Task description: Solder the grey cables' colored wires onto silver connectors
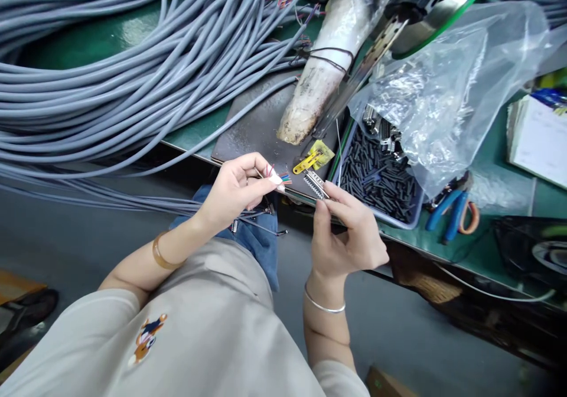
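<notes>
My left hand (243, 185) is closed in a pinch around the stripped end of a grey cable, whose thin coloured wires (286, 179) fan out past the fingertips. Between the thumb and fingers of my right hand (348, 225) is a metal multi-pin connector (315, 183), its row of pins facing the wires. A small gap separates wires and connector. Just beyond them, a yellow plastic clip (306, 162) lies on a dark mat (248, 126). Above the mat slants a white wrapped tool body (321, 84) with a dark cord around it.
Many grey cables (146, 101) cover the bench's left side. On the right stand a bin of short black tubes (376, 178), a clear plastic bag (460, 84) and blue-handled pliers (447, 211). A green-rimmed reel (447, 22) is at the back. More connectors hang by my lap.
</notes>
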Action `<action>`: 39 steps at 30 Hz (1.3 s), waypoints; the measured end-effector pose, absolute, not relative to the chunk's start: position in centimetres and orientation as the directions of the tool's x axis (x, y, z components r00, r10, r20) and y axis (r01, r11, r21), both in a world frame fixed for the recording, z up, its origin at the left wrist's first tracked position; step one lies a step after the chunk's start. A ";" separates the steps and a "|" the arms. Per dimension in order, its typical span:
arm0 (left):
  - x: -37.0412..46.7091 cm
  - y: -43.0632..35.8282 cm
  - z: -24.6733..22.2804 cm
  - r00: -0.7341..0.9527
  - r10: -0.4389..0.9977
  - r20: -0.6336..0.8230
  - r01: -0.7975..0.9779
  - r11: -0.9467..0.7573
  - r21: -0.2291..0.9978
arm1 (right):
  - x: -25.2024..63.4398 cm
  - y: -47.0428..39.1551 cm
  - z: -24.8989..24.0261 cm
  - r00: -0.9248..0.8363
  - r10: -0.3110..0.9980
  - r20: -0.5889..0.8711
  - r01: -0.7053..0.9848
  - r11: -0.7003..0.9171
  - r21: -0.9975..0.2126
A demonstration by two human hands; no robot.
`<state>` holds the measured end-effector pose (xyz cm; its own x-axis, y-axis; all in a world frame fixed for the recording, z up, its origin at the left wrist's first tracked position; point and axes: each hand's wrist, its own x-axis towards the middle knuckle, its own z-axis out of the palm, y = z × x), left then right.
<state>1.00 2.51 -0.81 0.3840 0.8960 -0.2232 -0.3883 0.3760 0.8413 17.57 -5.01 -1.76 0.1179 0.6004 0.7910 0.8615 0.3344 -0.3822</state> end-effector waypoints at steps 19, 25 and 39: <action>1.4 2.4 -0.8 0.431 0.871 -0.237 -0.340 0.400 0.851 | 17.5 -4.9 -2.3 0.187 0.585 0.789 0.824 0.344 -0.450; 1.6 2.4 -1.0 0.405 0.898 -0.171 -0.328 0.317 0.890 | 17.2 -5.0 -2.3 0.292 0.690 0.662 0.699 0.318 -0.640; 2.5 3.4 -0.5 0.343 0.936 -0.082 -0.316 0.196 0.928 | 16.9 -3.5 -2.0 0.307 0.758 0.575 0.582 0.328 -0.744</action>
<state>2.46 3.37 -0.53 0.3426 0.9359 -0.0816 -0.3156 0.1964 0.9284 16.91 -3.51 -2.01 0.3070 0.7583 0.5750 0.5825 0.3281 -0.7437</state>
